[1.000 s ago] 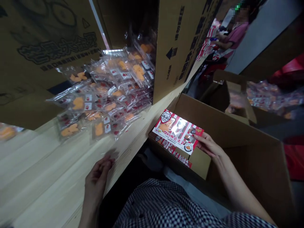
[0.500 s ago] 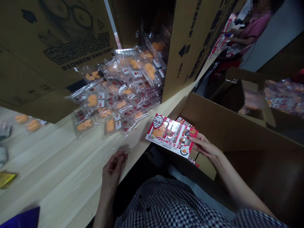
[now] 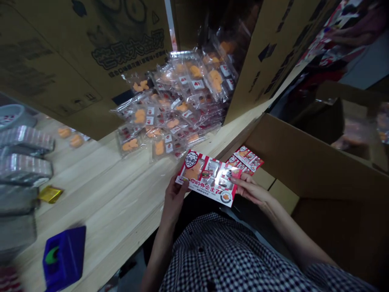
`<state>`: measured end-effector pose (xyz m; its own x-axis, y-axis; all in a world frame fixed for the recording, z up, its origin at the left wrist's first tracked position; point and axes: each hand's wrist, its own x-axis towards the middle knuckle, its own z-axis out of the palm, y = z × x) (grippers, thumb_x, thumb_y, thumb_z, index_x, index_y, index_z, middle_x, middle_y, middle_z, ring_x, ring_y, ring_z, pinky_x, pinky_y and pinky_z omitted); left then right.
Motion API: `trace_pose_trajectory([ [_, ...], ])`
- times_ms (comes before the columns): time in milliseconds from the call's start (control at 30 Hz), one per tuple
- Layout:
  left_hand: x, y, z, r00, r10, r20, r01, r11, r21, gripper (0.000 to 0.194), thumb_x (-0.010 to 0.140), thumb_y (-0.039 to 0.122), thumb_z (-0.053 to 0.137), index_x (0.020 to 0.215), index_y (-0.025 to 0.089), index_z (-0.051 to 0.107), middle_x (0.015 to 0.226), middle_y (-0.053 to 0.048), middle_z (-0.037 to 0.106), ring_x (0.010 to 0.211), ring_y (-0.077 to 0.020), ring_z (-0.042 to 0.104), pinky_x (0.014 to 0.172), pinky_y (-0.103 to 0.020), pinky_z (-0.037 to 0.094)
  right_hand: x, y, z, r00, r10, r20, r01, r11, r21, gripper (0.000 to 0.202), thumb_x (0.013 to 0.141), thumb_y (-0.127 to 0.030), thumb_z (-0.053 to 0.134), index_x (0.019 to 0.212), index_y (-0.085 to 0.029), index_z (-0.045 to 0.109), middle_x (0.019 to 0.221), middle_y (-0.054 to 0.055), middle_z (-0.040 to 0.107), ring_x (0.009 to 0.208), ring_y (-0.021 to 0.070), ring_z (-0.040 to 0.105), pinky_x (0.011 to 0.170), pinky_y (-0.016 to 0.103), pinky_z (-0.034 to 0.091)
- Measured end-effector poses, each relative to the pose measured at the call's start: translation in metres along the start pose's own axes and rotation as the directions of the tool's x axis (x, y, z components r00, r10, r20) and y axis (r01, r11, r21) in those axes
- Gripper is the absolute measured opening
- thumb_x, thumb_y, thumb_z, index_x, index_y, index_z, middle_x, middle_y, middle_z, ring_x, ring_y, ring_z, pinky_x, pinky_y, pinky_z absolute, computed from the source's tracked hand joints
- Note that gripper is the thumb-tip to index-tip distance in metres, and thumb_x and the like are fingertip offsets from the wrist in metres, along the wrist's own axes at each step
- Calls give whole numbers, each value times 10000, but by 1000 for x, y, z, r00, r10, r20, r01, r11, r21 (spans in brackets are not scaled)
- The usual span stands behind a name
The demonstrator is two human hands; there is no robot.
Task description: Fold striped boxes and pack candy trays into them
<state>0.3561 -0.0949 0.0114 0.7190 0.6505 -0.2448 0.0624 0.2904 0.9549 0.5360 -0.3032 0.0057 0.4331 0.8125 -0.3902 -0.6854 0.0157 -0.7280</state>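
A flat red-and-white printed box point(image 3: 209, 176) with clear windows and orange pieces inside is held between both hands, over the table's front edge. My left hand point(image 3: 176, 194) grips its left end, thumb on the front face. At its right end, my right hand point(image 3: 251, 188) is closed on the side. Behind it, similar boxes point(image 3: 246, 159) lie in the open cardboard carton point(image 3: 304, 170) on the right. A heap of clear packets point(image 3: 182, 105) with orange pieces spills onto the table from an upright carton.
Large printed cartons point(image 3: 130, 52) stand at the back of the wooden table point(image 3: 127, 194). On the left are a blue tape dispenser point(image 3: 65, 257), a gold foil packet point(image 3: 51, 194) and stacks of clear packages point(image 3: 24, 166). Another person point(image 3: 355, 34) is at work at the far right.
My left hand has risen from the table edge and taken hold of the box's left end. The right hand has brought the box slightly left. My view has turned left.
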Motion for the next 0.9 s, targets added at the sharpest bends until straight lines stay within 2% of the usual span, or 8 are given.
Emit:
trace_pose_trajectory([
  [133, -2, 2, -6, 999, -12, -41, 11, 999, -34, 475, 797, 412, 740, 1194, 174, 629, 930, -41, 713, 828, -165, 665, 766, -302, 574, 1, 2, 10, 1000, 21, -9, -21, 1000, -3, 302, 802, -272, 784, 1090, -234, 701, 1134, 47, 757, 966, 221, 743, 854, 338, 615],
  [533, -10, 3, -22, 994, 28, -104, -38, 994, -100, 525, 807, 398, 739, 1267, 177, 619, 955, -63, 725, 810, -167, 652, 732, -288, 544, 7, 11, 24, 999, 54, -7, -54, 998, -42, 293, 821, -303, 771, 1098, -246, 695, 1117, 55, 764, 1082, 266, 710, 955, 408, 584],
  [733, -14, 4, -30, 995, 63, -79, -74, 987, -144, 509, 847, 366, 706, 1319, 229, 574, 1122, -68, 706, 891, -177, 659, 796, -311, 550, 8, 13, 34, 998, 64, 10, -64, 998, -16, 263, 808, -263, 782, 1059, -255, 706, 1090, 33, 772, 972, 243, 747, 911, 402, 611],
  [900, -16, 6, -33, 995, 62, -77, -72, 988, -135, 529, 866, 361, 685, 1357, 229, 542, 1147, -81, 694, 914, -179, 648, 820, -319, 544, 9, 13, 40, 998, 70, 0, -70, 997, -24, 287, 773, -280, 814, 1041, -234, 718, 1041, 41, 783, 917, 246, 760, 897, 403, 622],
])
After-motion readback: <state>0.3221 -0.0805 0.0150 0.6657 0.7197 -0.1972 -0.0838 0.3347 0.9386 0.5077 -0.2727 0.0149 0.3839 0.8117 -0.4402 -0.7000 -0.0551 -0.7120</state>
